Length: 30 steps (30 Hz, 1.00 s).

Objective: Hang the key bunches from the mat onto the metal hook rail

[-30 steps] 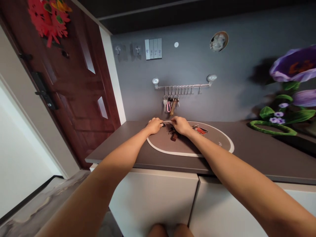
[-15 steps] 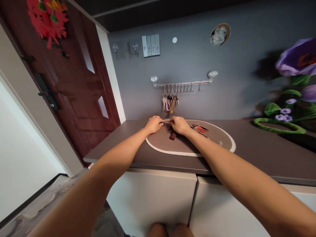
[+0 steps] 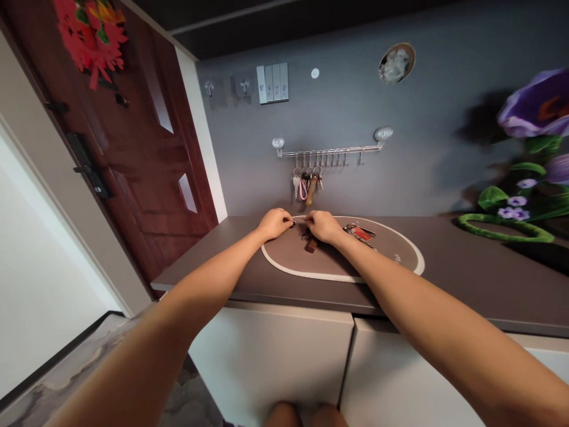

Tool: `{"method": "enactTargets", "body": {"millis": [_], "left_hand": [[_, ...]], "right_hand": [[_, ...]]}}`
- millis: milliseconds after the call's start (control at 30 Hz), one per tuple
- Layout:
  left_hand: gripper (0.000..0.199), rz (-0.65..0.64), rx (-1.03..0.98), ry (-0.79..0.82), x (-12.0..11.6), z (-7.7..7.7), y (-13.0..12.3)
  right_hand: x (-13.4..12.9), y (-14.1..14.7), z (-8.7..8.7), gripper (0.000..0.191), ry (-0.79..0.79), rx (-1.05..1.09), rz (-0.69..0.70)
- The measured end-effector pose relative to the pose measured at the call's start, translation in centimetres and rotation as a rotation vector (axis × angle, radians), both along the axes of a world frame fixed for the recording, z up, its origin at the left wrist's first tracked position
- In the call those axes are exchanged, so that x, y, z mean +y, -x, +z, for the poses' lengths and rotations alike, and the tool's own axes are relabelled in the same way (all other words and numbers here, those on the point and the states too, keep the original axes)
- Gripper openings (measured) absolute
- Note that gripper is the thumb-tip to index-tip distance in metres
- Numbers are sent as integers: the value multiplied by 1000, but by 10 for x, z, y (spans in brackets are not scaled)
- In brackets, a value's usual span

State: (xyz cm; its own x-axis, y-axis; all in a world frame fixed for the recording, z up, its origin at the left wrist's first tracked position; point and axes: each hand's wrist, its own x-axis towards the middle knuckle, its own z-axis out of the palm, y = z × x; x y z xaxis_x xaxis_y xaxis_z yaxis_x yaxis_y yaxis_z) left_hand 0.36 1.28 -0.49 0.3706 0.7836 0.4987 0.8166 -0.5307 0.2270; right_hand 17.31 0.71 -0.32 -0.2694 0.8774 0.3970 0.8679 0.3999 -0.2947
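Note:
My left hand (image 3: 276,224) rests at the left part of an oval brown mat (image 3: 291,260) with a pale rim. Its fingers pinch a small dark object (image 3: 293,224), whose kind I cannot make out. To the right, my right hand (image 3: 325,226) is closed, thumb and fingertips pressed together; what they hold is too small to name. Under and beside those fingertips lies a bunch of keys with a brown fob (image 3: 311,245), partly hidden by the hand. Another bunch of keys with a red tag (image 3: 361,232) lies on the mat beyond my right wrist.
A hook rail (image 3: 331,152) on the grey wall carries several hanging keys (image 3: 306,185) just above my hands. Purple artificial flowers (image 3: 515,207) stand at the right of the dark counter (image 3: 466,279). A dark red door (image 3: 146,178) is at the left.
My left hand has shifted slightly left, with the small dark object still at its fingertips. My right hand has stayed in place.

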Motion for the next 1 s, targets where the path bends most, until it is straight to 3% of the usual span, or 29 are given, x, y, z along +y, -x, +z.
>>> {"method": "enactTargets", "body": {"millis": [200,533,800,1000], "left_hand": [[17,-37,-351,219,-1,-3,-2],[14,-239,-1014,558,-5,0,-8],[13,-324,-1169,651,-8,3,-7],[14,-350,-1205,658,-10,4,-8]], "right_hand": [[-4,1,3,22,11,-3,-2],[-6,4,3,23,-11,152,5],[-11,7,7,21,-32,411,95],[-8,6,5,21,-17,486,181]]}}
